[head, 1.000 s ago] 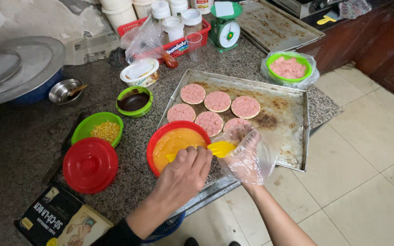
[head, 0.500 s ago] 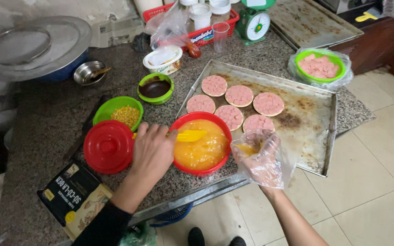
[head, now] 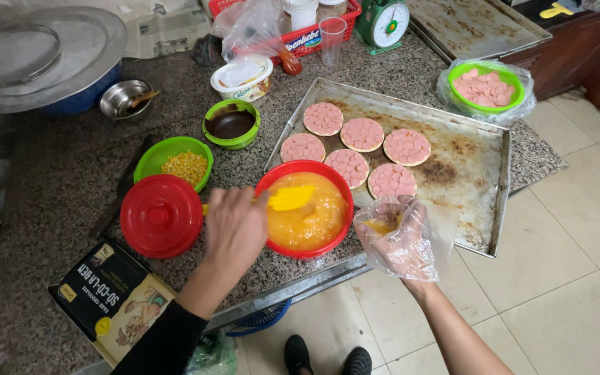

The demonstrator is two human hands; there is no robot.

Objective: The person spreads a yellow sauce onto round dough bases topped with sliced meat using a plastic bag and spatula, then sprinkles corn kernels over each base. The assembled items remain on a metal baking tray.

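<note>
My left hand (head: pixel 234 232) grips the handle of a yellow spatula (head: pixel 290 198), whose blade hovers over a red bowl (head: pixel 276 179) of orange-yellow sauce. My right hand (head: pixel 403 236), in a clear plastic glove, holds a small round base smeared with yellow sauce beside the bowl, at the near edge of the metal baking tray (head: pixel 473 167). Several round bases topped with pink sausage slices (head: pixel 362 134) lie on the tray's left part.
A red lid (head: pixel 162 215), a green basket of corn (head: pixel 175 163), a green bowl of dark sauce (head: pixel 230 123) and a white tub (head: pixel 243 76) sit left of the tray. A green bowl of sausage slices (head: pixel 485 87) stands at right. A dark box (head: pixel 109 298) lies at the counter's edge.
The spatula came up out of the sauce and now hovers over the bowl. The gloved right hand stays beside the bowl holding the sauced base. The camera view shifted.
</note>
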